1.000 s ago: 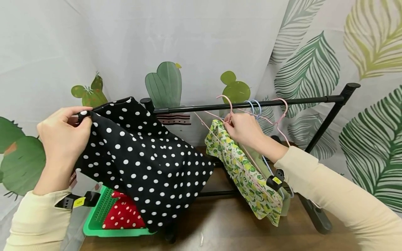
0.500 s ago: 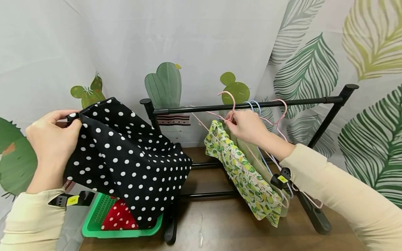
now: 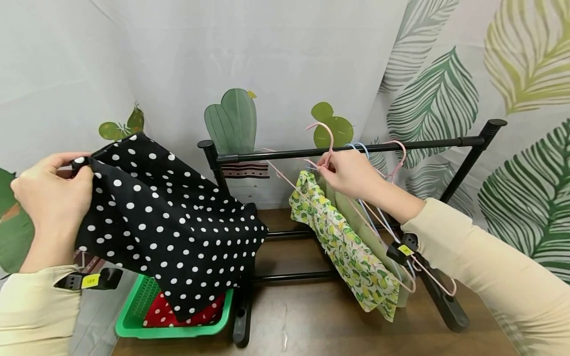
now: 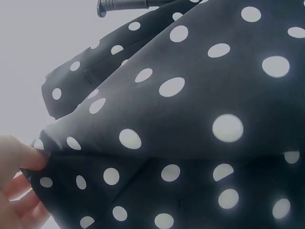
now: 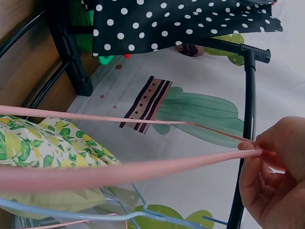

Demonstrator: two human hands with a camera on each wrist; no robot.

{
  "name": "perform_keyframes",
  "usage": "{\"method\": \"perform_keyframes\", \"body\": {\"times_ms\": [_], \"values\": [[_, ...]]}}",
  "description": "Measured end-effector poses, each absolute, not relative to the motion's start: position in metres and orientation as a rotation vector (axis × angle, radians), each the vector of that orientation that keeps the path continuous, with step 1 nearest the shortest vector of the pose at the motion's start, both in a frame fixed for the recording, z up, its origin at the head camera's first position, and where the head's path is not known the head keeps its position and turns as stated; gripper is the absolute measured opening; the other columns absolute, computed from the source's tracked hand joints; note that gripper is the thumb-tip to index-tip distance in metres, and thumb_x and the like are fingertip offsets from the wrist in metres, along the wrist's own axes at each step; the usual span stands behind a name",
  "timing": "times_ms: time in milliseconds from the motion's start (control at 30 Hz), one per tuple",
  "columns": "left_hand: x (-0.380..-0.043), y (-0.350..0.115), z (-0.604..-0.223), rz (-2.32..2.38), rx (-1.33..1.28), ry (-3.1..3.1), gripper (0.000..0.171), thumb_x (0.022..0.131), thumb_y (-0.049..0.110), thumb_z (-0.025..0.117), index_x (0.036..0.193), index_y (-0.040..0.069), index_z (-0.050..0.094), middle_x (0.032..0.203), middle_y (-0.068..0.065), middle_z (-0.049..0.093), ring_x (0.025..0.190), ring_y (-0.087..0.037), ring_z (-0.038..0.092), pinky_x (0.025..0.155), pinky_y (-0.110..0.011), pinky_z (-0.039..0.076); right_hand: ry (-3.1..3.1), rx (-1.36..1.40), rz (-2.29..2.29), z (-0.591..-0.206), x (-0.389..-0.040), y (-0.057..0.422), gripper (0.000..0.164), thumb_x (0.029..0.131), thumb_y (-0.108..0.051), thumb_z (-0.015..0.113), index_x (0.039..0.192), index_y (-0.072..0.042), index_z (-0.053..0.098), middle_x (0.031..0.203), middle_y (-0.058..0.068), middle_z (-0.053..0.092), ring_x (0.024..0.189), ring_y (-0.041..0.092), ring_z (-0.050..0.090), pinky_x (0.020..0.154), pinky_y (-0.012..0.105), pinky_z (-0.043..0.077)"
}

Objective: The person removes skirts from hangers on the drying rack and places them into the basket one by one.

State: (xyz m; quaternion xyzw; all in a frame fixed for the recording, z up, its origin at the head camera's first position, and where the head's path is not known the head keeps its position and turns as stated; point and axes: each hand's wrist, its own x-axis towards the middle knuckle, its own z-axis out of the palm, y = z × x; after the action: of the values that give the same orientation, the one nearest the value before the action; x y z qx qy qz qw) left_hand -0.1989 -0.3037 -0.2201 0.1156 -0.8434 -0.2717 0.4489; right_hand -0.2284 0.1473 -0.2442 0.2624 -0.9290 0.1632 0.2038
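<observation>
My left hand (image 3: 51, 202) pinches a corner of a black cloth with white polka dots (image 3: 169, 222); the rest drapes to the right, partly over the basket. In the left wrist view the thumb (image 4: 28, 155) presses on the cloth's folded edge. At the rack, my right hand (image 3: 352, 173) pinches a pink hanger (image 3: 330, 136) just below its hook. That hook stands above the black rail (image 3: 276, 154). In the right wrist view the hanger's two bare pink arms (image 5: 119, 167) run left from the fingertips. Close behind hangs a lemon-print garment (image 3: 343, 247).
Below the black cloth stands a green basket (image 3: 173, 333) with a red polka-dot cloth (image 3: 160, 311) in it. A pale green garment (image 3: 356, 217), blue hangers (image 3: 362, 146) and another pink hanger (image 3: 404, 153) are on the rack. The rack's feet (image 3: 242, 321) rest on a brown table (image 3: 311, 321).
My left hand has moved left, carrying the black cloth away from the rack's middle and exposing more of the basket. The pink hanger in my right hand has risen slightly.
</observation>
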Motion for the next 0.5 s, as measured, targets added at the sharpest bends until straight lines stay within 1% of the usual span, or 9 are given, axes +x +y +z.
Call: {"method": "perform_keyframes", "body": {"times_ms": [233,300,333,367,433,467,500], "values": [[-0.199,-0.312,-0.222,-0.658,0.341,-2.045,0.034,0.078,0.012,0.047,0.100,0.007,0.072,0.054,0.046,0.029,0.051,0.027,0.027,0.099,-0.033,0.028,-2.577,0.781,0.430,-0.238,-0.226,0.152,0.018,0.089,-0.015,0.054,0.089,-0.008,0.071,0.074,0.002,0.069,0.045,0.010,0.042,0.045,0.027,0.031],[-0.199,-0.316,-0.222,-0.651,0.385,-2.045,0.034,0.078,0.014,0.047,0.101,0.011,0.073,0.055,0.046,0.029,0.051,0.027,0.028,0.087,-0.023,0.035,-2.581,0.803,0.425,-0.236,-0.225,0.153,0.019,0.089,-0.015,0.053,0.087,-0.008,0.071,0.075,0.002,0.069,0.043,0.009,0.039,0.044,0.027,0.029],[-0.199,-0.318,-0.223,-0.649,0.410,-2.048,0.034,0.079,0.015,0.047,0.101,0.014,0.073,0.058,0.046,0.030,0.051,0.027,0.028,0.080,-0.018,0.036,-2.583,0.813,0.427,-0.235,-0.225,0.154,0.020,0.089,-0.014,0.053,0.086,-0.008,0.071,0.076,0.002,0.069,0.042,0.009,0.038,0.043,0.027,0.029],[-0.199,-0.320,-0.223,-0.654,0.436,-2.048,0.034,0.079,0.016,0.047,0.101,0.018,0.073,0.061,0.045,0.033,0.052,0.026,0.029,0.072,-0.013,0.035,-2.587,0.821,0.431,-0.233,-0.224,0.154,0.020,0.089,-0.015,0.053,0.085,-0.008,0.071,0.077,0.002,0.070,0.042,0.009,0.037,0.043,0.027,0.028],[-0.199,-0.322,-0.223,-0.671,0.481,-2.051,0.034,0.080,0.018,0.048,0.101,0.025,0.073,0.069,0.041,0.040,0.054,0.026,0.032,0.059,-0.009,0.029,-2.593,0.838,0.435,-0.231,-0.223,0.156,0.020,0.090,-0.015,0.053,0.082,-0.009,0.071,0.078,0.001,0.070,0.043,0.009,0.037,0.044,0.027,0.028],[-0.199,-0.323,-0.223,-0.673,0.497,-2.051,0.034,0.080,0.018,0.048,0.101,0.027,0.073,0.075,0.038,0.045,0.055,0.025,0.033,0.055,-0.009,0.025,-2.597,0.845,0.433,-0.229,-0.222,0.156,0.020,0.090,-0.015,0.054,0.082,-0.010,0.071,0.079,0.001,0.070,0.043,0.008,0.037,0.044,0.027,0.028],[-0.199,-0.322,-0.223,-0.672,0.505,-2.050,0.034,0.081,0.018,0.047,0.101,0.029,0.073,0.081,0.035,0.050,0.057,0.025,0.033,0.057,-0.009,0.025,-2.600,0.850,0.438,-0.228,-0.222,0.157,0.020,0.090,-0.016,0.054,0.082,-0.010,0.071,0.081,0.000,0.070,0.044,0.008,0.038,0.045,0.027,0.029]]}}
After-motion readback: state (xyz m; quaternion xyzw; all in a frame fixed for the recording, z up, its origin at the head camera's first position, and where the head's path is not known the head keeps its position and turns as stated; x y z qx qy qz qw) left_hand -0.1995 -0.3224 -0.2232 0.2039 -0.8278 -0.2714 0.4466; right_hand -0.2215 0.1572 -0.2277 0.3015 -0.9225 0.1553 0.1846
